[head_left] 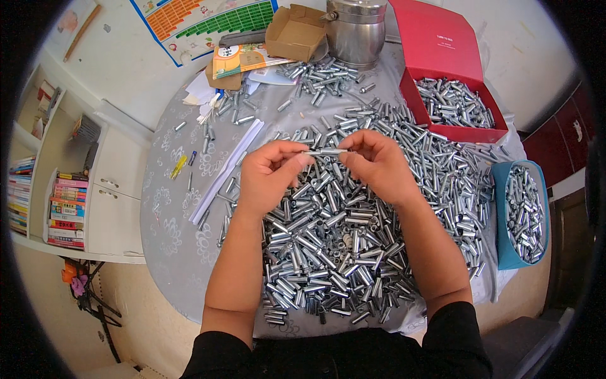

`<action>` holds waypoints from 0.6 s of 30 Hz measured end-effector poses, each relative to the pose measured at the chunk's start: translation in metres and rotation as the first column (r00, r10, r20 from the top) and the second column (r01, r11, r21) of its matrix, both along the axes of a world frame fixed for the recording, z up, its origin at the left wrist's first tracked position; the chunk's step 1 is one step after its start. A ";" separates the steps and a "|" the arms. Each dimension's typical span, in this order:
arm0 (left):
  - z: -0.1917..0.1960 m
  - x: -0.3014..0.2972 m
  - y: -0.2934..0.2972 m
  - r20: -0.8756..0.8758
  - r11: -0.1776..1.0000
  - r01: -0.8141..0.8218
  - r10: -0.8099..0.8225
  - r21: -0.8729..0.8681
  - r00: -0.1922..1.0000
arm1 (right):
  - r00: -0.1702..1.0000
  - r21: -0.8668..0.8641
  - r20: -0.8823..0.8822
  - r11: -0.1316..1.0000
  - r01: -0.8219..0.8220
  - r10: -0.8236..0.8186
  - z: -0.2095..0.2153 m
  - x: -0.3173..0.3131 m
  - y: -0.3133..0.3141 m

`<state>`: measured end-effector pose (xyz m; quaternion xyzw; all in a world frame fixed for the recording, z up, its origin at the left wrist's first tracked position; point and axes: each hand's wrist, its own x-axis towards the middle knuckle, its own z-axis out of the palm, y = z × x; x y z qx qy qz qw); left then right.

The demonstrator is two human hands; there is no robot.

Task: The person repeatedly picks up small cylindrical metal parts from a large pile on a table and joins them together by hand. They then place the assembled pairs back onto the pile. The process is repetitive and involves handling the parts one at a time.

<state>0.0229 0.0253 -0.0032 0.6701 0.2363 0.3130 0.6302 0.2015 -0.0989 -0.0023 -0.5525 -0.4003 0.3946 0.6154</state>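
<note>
Far left: a white shelf unit (113, 189) with stacked books (66, 211), standing beside the round worktop (177, 246) under a pale patterned cloth. On the cloth's left part, a yellow pen (178, 167) and long white strips (228, 170), well apart from the hands. Up at the back, a colourful chart (202, 22) on the wall, a printed booklet (243, 60), an open cardboard box (295, 31). Left hand (268, 174) raised above the heap, fingers (297, 158) pinched narrow on the left end of a small metal tube (324, 152) held level. Beneath and all around, a broad heap of short silvery metal tubes (334, 246) covering the middle of the worktop. Behind, a steel pot (356, 28) touching scattered tubes. Right hand (379, 165) close to the left, fingers (350, 150) closed on the tube's right end, so one tube bridging both hands, clear of the heap below. Further right, a red box (442, 38) with its lid up, its tray filled with tubes. At the right edge, a blue container (502, 189) also full of tubes, just beside the heap.
</note>
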 end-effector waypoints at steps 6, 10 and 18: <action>0.000 -0.013 0.016 0.051 0.987 0.007 -0.016 0.161 0.999 | 0.990 0.076 0.115 0.994 0.074 -0.082 -0.011 0.007 0.000; 0.002 -0.014 0.020 0.206 0.980 -0.122 0.088 0.158 0.975 | 0.916 0.118 0.400 0.991 -0.064 0.012 0.001 0.000 -0.003; 0.002 -0.023 0.037 0.497 0.903 -0.407 0.420 -0.141 0.759 | 0.531 0.067 0.823 0.896 -0.439 0.199 -0.001 -0.020 -0.007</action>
